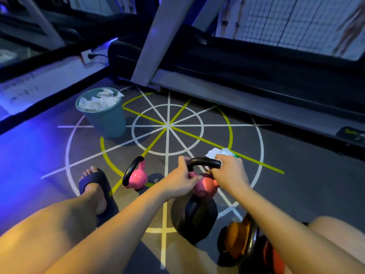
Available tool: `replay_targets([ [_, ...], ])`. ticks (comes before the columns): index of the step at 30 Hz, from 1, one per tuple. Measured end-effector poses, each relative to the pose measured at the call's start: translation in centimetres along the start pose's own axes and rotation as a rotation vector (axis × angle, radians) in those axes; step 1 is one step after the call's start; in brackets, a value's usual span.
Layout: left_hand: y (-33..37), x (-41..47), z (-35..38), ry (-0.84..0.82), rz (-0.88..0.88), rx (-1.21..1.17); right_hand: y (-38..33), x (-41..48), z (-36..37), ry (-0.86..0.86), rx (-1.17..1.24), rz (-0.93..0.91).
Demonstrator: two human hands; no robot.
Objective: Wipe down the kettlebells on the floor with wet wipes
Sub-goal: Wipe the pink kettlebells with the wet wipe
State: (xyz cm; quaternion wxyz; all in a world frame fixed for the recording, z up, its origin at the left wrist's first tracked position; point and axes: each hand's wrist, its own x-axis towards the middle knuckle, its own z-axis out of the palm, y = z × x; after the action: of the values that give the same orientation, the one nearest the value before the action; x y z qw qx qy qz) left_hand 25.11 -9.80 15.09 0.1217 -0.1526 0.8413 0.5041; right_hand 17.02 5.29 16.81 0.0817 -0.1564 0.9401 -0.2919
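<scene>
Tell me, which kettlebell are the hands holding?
The pink kettlebell in the middle: left hand and right hand both grip its black handle. The other pink kettlebell stands alone on the left; the black kettlebell and orange kettlebell sit nearer, ungripped.

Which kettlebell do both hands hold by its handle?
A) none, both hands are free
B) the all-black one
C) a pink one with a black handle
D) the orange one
C: the left hand and the right hand both grip the black handle of the pink kettlebell.
</scene>
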Motion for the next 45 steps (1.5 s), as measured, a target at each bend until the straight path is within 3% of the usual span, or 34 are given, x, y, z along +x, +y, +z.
replay_targets([
  [5,0.6,0.4,-0.1,0.072,-0.170,-0.441,-0.6,0.7,-1.6,0.076,0.140,0.050],
  [7,2.5,0.0,0.4,0.000,-0.144,-0.685,-1.4,0.7,-3.9,0.096,0.387,0.096],
  [10,6.2,-0.3,0.5,0.035,-0.031,-1.040,-2.7,0.5,-6.6,0.130,0.863,0.139],
  [12,8.0,-0.9,-0.4,0.042,0.060,-1.018,-3.1,0.7,-7.1,0.138,1.085,0.215],
  [14,9.2,-1.8,-1.2,0.049,0.103,-0.832,-3.3,1.1,-7.0,0.117,1.178,0.321],
  [16,9.4,-2.1,-1.7,0.083,0.092,-0.724,-3.5,1.7,-6.7,0.087,1.142,0.371],
  [18,9.2,-2.3,-1.8,0.110,0.069,-0.659,-3.2,2.4,-6.3,0.077,0.957,0.334],
  [22,7.7,-2.6,-2.0,0.212,0.158,-0.268,-3.8,3.0,-6.5,0.074,0.506,0.039],
  [25,6.8,-2.9,-1.7,0.299,0.145,-0.419,-4.5,2.7,-6.6,0.068,0.303,-0.115],
  [27,7.0,-3.2,-1.7,0.301,0.149,-0.574,-4.7,2.3,-6.5,0.057,0.357,-0.122],
  [30,7.3,-3.3,-2.7,0.292,0.143,-0.730,-4.4,1.4,-6.1,-0.038,0.575,0.015],
  [32,7.6,-3.6,-3.6,0.256,0.138,-0.742,-4.0,1.2,-6.1,-0.113,0.625,0.065],
  [35,7.7,-4.2,-4.6,0.237,0.205,-0.311,-4.2,1.2,-7.1,-0.138,0.582,-0.046],
  [37,7.7,-4.6,-5.0,0.226,0.253,-0.028,-4.4,1.5,-7.9,-0.117,0.367,-0.205],
  [39,7.6,-4.6,-5.4,0.229,0.257,0.060,-4.7,1.6,-7.8,-0.107,0.125,-0.311],
  [41,7.3,-4.7,-5.9,0.242,0.210,0.000,-4.9,1.3,-7.2,-0.081,0.083,-0.328],
  [45,7.3,-4.9,-6.3,0.145,0.085,-0.398,-5.1,1.0,-6.7,-0.036,0.260,-0.251],
])
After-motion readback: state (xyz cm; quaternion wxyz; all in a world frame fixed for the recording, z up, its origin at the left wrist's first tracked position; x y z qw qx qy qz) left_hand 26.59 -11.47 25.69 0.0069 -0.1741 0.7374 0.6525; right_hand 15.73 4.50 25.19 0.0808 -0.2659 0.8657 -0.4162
